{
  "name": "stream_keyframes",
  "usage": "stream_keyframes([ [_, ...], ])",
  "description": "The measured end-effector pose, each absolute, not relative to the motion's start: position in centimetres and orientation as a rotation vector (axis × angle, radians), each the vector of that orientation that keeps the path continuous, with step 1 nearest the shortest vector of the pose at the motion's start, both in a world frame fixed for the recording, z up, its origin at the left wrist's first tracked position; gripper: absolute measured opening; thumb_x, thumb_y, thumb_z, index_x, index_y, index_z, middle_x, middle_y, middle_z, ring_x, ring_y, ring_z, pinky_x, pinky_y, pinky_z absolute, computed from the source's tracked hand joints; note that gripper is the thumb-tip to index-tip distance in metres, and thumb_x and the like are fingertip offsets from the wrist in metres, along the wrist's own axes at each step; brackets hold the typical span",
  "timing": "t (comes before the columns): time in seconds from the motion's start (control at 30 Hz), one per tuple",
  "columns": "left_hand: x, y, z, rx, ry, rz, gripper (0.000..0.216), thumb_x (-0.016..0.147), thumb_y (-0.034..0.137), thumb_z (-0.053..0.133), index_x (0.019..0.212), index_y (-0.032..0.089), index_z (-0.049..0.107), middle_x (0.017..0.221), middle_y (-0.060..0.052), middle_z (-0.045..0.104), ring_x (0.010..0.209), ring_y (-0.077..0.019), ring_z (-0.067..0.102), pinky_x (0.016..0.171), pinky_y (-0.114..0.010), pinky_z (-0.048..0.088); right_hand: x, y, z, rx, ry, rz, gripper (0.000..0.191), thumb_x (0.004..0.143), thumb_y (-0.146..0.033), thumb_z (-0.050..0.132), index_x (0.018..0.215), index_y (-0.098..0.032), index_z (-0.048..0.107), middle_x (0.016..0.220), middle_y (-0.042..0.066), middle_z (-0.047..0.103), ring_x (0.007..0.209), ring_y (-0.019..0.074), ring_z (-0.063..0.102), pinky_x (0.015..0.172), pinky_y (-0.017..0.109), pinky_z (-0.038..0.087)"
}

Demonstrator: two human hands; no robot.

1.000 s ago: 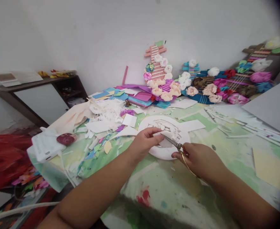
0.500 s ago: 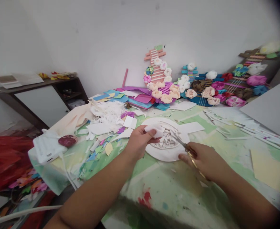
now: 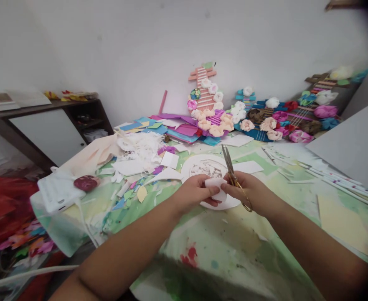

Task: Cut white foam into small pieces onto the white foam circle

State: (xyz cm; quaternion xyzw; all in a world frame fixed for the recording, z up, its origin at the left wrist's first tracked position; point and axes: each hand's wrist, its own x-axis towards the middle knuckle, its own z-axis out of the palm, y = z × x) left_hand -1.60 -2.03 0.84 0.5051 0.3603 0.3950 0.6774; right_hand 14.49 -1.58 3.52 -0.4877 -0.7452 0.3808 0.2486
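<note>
Between my hands is a small white piece of paper [image 3: 216, 186], in front of a white plate [image 3: 186, 166] that bears many small white scraps [image 3: 209, 168]. My left hand [image 3: 199, 190] pinches the paper from the left. My right hand [image 3: 246, 188] is closed around a pair of gold-handled scissors [image 3: 229, 161], whose blades point up and away from me. The thumb and fingertip of that hand also touch the paper's right edge. Part of the plate is hidden behind my hands.
Left of the plate lie a heap of white shredded strands [image 3: 143, 148] and coloured paper scraps [image 3: 129, 194]. Flower-decorated guitar shapes [image 3: 207, 100] lean on the wall. Rolled white sticks [image 3: 331, 179] and a cream sheet [image 3: 343, 221] lie right. A white power bank-like box [image 3: 58, 192] sits left.
My right hand has drawn back from over the plate, turned the scissors upright and met the paper. My left hand has brought the paper slightly right and lower.
</note>
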Motion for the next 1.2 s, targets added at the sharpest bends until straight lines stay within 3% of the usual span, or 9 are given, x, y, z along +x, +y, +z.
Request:
stream_keyframes([
  [0.13, -1.8, -2.1, 0.9, 1.133, 0.701, 0.803, 0.026, 0.058, 0.028, 0.061, 0.076, 0.01, 0.052, 0.065, -0.004, 0.059, 0.056, -0.0118, 0.058, 0.053, -0.024, 0.047, 15.0, -1.6, 4.5, -1.315, -2.147, 0.983, 0.017, 0.069, -0.034, 0.047, 0.064, -0.018, 0.044, 0.055, -0.004, 0.04, 0.051, 0.0077, 0.036, 0.047, 0.02, 0.029],
  [0.3, -2.1, -2.2, 1.2, 1.146, 0.635, 0.764, 0.03, 0.058, 0.03, 0.061, 0.078, 0.009, 0.053, 0.065, -0.005, 0.059, 0.054, -0.0116, 0.057, 0.051, -0.023, 0.047, 14.7, -2.0, 5.2, -1.298, -2.102, 1.147, 0.016, 0.069, -0.029, 0.047, 0.06, -0.017, 0.042, 0.053, -0.004, 0.039, 0.049, 0.0072, 0.035, 0.046, 0.02, 0.028],
  [0.53, -2.4, -2.1, 1.1, 1.12, 0.679, 0.813, 0.029, 0.058, 0.031, 0.061, 0.078, 0.012, 0.051, 0.062, -0.003, 0.059, 0.05, -0.0104, 0.057, 0.049, -0.022, 0.047, 13.7, -2.1, 5.0, -1.285, -2.052, 1.27, 0.017, 0.07, -0.033, 0.045, 0.066, -0.017, 0.046, 0.055, -0.002, 0.044, 0.051, 0.0086, 0.039, 0.046, 0.021, 0.03],
  [0.77, -2.5, -2.2, 1.2, 1.147, 0.589, 0.777, 0.033, 0.058, 0.035, 0.06, 0.079, 0.011, 0.054, 0.066, -0.004, 0.058, 0.052, -0.0106, 0.057, 0.052, -0.023, 0.047, 13.5, -2.0, 5.1, -1.146, -2.067, 1.475, 0.024, 0.07, -0.038, 0.044, 0.059, -0.017, 0.042, 0.047, -0.005, 0.034, 0.042, 0.0061, 0.028, 0.039, 0.021, 0.019],
  [1.2, -2.8, -1.9, 1.1, 1.057, 0.556, 0.765, 0.027, 0.058, 0.027, 0.061, 0.077, 0.011, 0.053, 0.062, -0.004, 0.058, 0.049, -0.0103, 0.056, 0.047, -0.021, 0.047, 15.5, -1.6, 4.4, -1.266, -2.021, 1.355, 0.026, 0.071, -0.041, 0.043, 0.06, -0.018, 0.044, 0.046, -0.005, 0.035, 0.041, 0.0067, 0.03, 0.039, 0.02, 0.021],
])
